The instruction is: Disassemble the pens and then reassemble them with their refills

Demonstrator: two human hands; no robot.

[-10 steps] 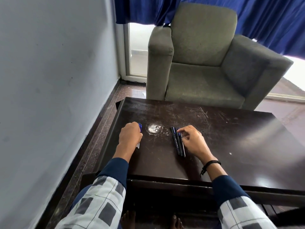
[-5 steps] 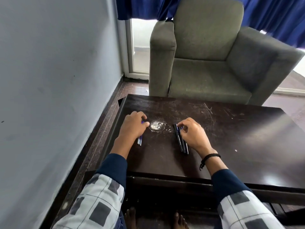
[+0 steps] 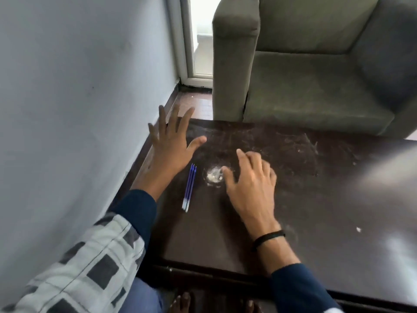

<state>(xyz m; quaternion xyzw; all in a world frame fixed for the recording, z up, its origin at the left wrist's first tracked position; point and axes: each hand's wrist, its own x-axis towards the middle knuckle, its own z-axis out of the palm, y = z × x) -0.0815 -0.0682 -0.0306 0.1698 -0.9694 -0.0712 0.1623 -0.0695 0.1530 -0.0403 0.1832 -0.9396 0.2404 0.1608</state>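
Note:
Two thin blue refills (image 3: 189, 188) lie side by side on the dark wooden table (image 3: 316, 211), pointing away from me. My left hand (image 3: 172, 143) hovers just left of and beyond them, fingers spread and straight, holding nothing. My right hand (image 3: 250, 184) hangs over the table's middle with relaxed fingers, palm down. The dark pens seen earlier are hidden, probably beneath this hand. The picture is blurred by motion.
A white scuffed patch (image 3: 214, 175) marks the table between my hands. A grey-green armchair (image 3: 316, 64) stands right behind the table. A grey wall (image 3: 79, 86) runs close along the left edge. My bare feet (image 3: 182, 303) show under the near edge.
My left hand has lifted off the refills and spread open, leaving them bare on the table. My right hand has let go of the pens and moved over them. The camera dipped closer and left.

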